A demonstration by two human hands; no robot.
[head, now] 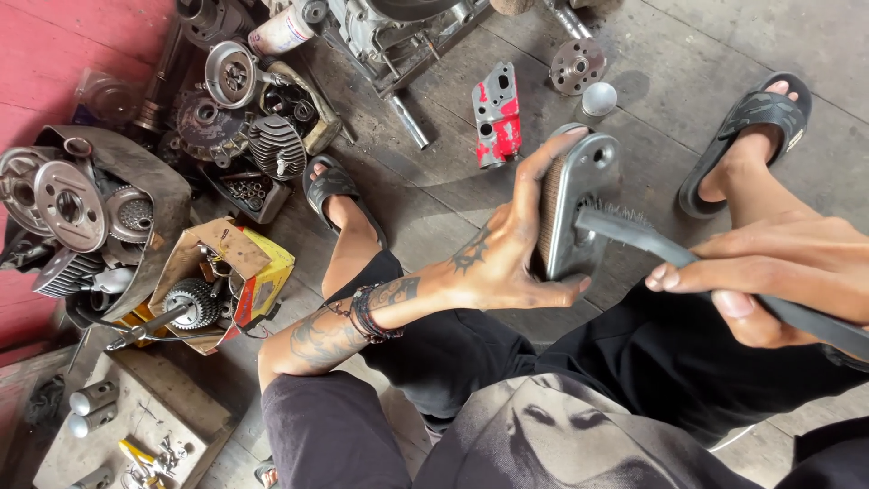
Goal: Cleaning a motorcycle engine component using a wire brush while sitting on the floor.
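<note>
Left hand (pixel 502 258) clamped round finned metal cover (pixel 579 213), held upright over knees. Right hand (pixel 778 272) closed on brush (pixel 688 263), bristles touching cover. Probably stiff, fairly heavy, maybe greasy; best gripped by the edges, as here.

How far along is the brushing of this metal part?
Done: hard to tell; the metal part's face looks fairly bare and grey. In hand: the left hand grips the part upright while the right hand holds a black brush, bristles on its face. Left: its finned side, turned toward the palm, shows too little to judge.
</note>
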